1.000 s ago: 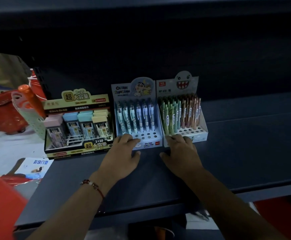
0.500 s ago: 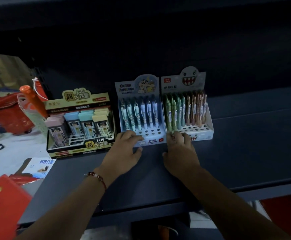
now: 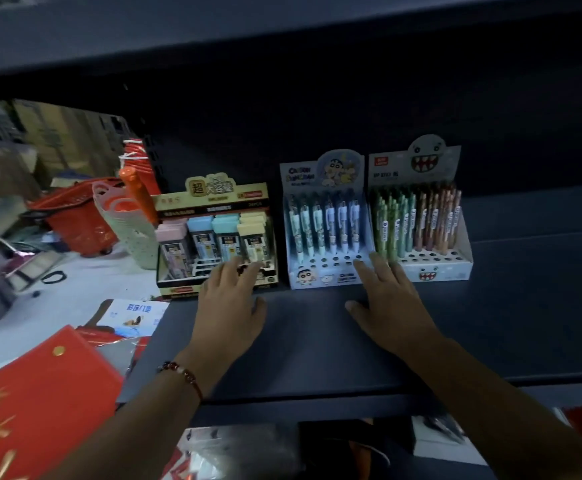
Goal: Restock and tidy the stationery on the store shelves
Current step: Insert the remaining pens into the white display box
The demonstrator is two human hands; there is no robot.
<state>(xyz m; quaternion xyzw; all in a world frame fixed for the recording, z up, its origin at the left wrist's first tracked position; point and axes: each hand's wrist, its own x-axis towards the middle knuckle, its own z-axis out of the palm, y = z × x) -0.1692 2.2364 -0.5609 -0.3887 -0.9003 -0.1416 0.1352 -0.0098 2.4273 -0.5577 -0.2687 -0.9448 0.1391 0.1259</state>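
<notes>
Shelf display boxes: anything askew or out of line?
Slightly. The lead refill box sits apart from the blue pen box, which touches the monster pen box. All three stand upright, nothing spilled.

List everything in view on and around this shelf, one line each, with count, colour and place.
shelf: one, dark blue-grey, across the middle.
lead refill box: one, black and yellow, leftmost on the shelf.
cartoon pen box: one, pale blue, middle of the row.
monster pen box: one, white, rightmost, green and brown pens.
mesh baskets: a stack, pale green and pink, left of the shelf.
shopping basket: one, red, far left.
red folder: one, bottom left.
left hand: fingers touch the lead refill box front.
right hand: fingers spread at the fronts of both pen boxes.
</notes>
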